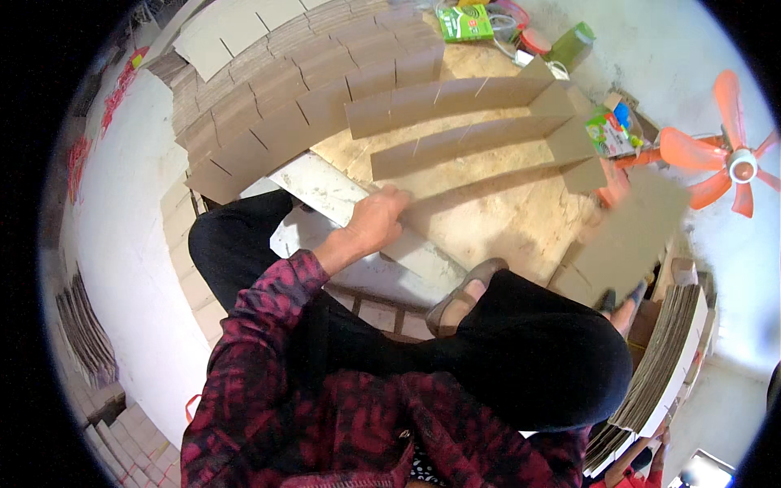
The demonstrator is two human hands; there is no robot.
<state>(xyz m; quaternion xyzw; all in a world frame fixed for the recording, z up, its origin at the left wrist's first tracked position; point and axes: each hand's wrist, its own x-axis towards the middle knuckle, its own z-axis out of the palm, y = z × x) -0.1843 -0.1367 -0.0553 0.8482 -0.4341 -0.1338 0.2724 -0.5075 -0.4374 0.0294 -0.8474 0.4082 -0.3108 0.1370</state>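
My left hand (377,221) is closed at the near end of a slotted brown cardboard strip (488,185) standing on edge on a plywood board. Two more slotted cardboard strips (472,138) stand behind it, roughly parallel. Their right ends meet a cardboard crosspiece (568,134). Over at the right, my right hand (626,311) grips the lower edge of a flat cardboard piece (630,232), which is blurred by motion. Dark coverings show on some of its fingertips, and the cardboard hides part of that hand.
A long stack of slotted cardboard strips (285,98) stands at the upper left. More stacked cardboard sheets (663,362) lie by my right knee. An orange fan (740,167), small boxes (465,23) and a green container (572,45) are beyond the board. Another person's red sleeve (651,476) shows lower right.
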